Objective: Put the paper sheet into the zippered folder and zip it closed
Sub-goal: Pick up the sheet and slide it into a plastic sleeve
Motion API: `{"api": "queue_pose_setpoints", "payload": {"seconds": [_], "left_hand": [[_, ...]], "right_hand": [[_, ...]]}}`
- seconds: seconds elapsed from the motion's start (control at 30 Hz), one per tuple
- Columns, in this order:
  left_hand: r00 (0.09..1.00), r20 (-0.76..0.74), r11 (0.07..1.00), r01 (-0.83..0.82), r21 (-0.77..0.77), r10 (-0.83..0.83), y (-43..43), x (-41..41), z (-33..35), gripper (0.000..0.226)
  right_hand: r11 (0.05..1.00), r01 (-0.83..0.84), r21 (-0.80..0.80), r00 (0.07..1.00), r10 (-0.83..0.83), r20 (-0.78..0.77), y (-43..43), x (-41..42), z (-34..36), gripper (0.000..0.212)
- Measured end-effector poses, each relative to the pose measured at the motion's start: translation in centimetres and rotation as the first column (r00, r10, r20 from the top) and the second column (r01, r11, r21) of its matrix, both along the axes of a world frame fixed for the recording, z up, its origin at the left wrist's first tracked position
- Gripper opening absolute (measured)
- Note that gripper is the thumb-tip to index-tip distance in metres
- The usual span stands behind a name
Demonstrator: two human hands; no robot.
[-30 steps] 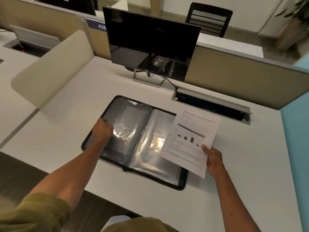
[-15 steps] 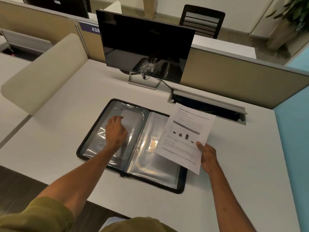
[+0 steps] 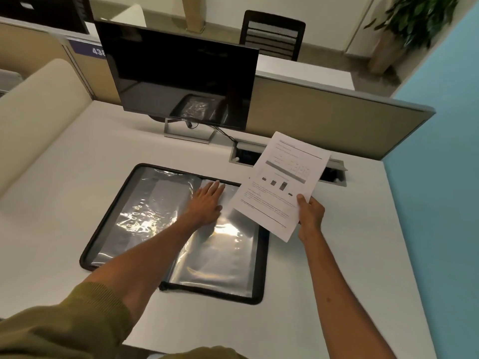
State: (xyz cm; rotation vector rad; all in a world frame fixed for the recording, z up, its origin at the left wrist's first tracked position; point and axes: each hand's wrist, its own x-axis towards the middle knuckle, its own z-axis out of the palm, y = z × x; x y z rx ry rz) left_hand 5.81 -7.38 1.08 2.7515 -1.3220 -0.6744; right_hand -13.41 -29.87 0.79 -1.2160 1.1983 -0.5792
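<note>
Zippered folder [image 3: 145, 218] lies unzipped and spread flat on the white counter [image 3: 337, 268], its black edge framing shiny clear plastic sleeves on both halves. In the head view, the left hand [image 3: 207, 200] rests palm down with fingers stretched out flat, grasping nothing, on the sleeves near the folder's middle fold toward its far edge. The right hand [image 3: 309, 216] pinches the paper sheet [image 3: 281, 182] at its near right edge, thumb on the printed face. The sheet is held tilted in the air, above the folder's far right corner and partly in front of the cable slot [image 3: 241, 156] in the counter; it is not inside any sleeve. A dark monitor [image 3: 178, 73] stands at the back of the counter, just beyond the folder, with beige partitions [image 3: 324, 117] behind it.
</note>
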Motion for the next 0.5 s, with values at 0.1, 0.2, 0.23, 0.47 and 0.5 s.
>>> {"api": "queue_pose_setpoints", "payload": {"seconds": [0.1, 0.2, 0.23, 0.47, 0.5], "left_hand": [[0.999, -0.015, 0.999, 0.040, 0.024, -0.039, -1.2, 0.4, -0.2, 0.081], [0.998, 0.000, 0.997, 0.064, 0.048, -0.064, -1.7, 0.6, -0.6, 0.082], [0.998, 0.012, 0.997, 0.064, 0.052, -0.065, -1.8, 0.6, -0.7, 0.081], [0.995, 0.103, 1.000, 0.015, -0.024, -0.012, -1.6, 1.0, -1.6, 0.078], [0.995, 0.101, 0.999, 0.004, -0.033, 0.000, -1.6, 1.2, -1.6, 0.076]], "right_hand": [[1.000, 0.028, 0.000, 0.999, -0.028, 0.034, -0.2, 0.6, 0.1, 0.020], [0.999, 0.035, -0.013, 0.998, -0.034, 0.048, -0.6, 1.7, 0.3, 0.018], [0.999, 0.035, -0.017, 0.998, -0.034, 0.050, -0.8, 2.1, 0.2, 0.018], [0.995, 0.098, 0.014, 0.990, -0.099, 0.103, -1.3, 4.5, -0.5, 0.012], [0.993, 0.114, 0.027, 0.987, -0.117, 0.114, -1.2, 4.8, -0.5, 0.012]]}}
